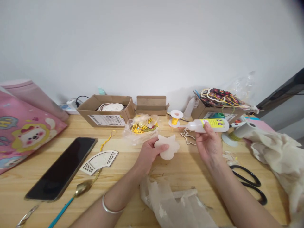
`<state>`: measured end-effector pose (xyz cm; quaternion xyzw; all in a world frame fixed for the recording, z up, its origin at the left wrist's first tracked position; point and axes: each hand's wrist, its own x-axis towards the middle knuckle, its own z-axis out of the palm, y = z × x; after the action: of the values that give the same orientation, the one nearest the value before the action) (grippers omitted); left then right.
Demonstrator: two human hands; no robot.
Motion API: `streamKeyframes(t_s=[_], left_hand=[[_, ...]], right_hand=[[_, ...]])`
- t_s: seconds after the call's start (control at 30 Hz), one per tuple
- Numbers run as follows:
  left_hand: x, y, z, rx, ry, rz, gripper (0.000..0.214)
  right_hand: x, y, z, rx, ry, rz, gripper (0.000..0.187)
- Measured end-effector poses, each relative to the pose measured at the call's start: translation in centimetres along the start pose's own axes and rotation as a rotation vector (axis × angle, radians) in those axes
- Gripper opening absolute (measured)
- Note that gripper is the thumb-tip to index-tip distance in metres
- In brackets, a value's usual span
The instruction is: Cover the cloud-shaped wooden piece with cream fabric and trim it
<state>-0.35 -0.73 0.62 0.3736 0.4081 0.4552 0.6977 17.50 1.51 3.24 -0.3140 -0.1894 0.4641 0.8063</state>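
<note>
My left hand (149, 156) pinches a pale, flower-shaped flat piece (169, 148) by its left edge, thumb on top. To its right, my right hand (210, 144) grips a clear squeeze glue bottle (198, 125) with a yellow label. The bottle lies almost level, its thin nozzle pointing left, above and apart from the pale piece. Behind the bottle, a thin wooden outline frame (188, 136) rests on the table, partly hidden by my right hand. Below my hands lies sheer white fabric (171, 202) with embroidered flowers.
A phone (61, 167), a fan-shaped wooden piece (99, 161) and a spoon (83, 187) lie left. Cardboard boxes (106, 118), a bag of yellow cords (143, 126) and a yellow thread spool (175, 118) stand behind. Black-handled scissors (251, 182) and cream cloth (275, 155) lie right.
</note>
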Motion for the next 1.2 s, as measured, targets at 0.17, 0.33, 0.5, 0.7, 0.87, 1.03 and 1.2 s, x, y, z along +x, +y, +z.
streamKeyframes(t_s=[0.17, 0.33, 0.5, 0.7, 0.87, 1.03, 1.2], left_hand=[[0.5, -0.3, -0.3, -0.027, 0.103, -0.009, 0.041], [0.6, -0.4, -0.2, 0.012, 0.136, 0.009, 0.036], [0.2, -0.2, 0.3, 0.102, 0.147, 0.013, 0.029], [-0.1, 0.1, 0.8, 0.138, 0.150, -0.023, 0.026], [-0.1, 0.2, 0.7, 0.141, 0.150, -0.010, 0.027], [-0.1, 0.2, 0.5, 0.133, 0.153, -0.004, 0.022], [-0.1, 0.1, 0.5, 0.139, 0.116, -0.004, 0.023]], right_hand=[[-1.2, 0.2, 0.3, -0.105, -0.105, 0.010, 0.033], [-2.7, 0.6, 0.2, -0.326, -0.176, -0.175, 0.040], [-3.8, 0.5, 0.1, -0.520, -0.274, -0.272, 0.042], [-3.9, 0.5, 0.0, -0.552, -0.328, -0.281, 0.041], [-3.9, 0.1, 0.2, -0.610, -0.358, -0.288, 0.038], [-4.1, -0.3, 0.3, -0.598, -0.368, -0.273, 0.039], [-4.0, -0.1, 0.3, -0.619, -0.344, -0.334, 0.037]])
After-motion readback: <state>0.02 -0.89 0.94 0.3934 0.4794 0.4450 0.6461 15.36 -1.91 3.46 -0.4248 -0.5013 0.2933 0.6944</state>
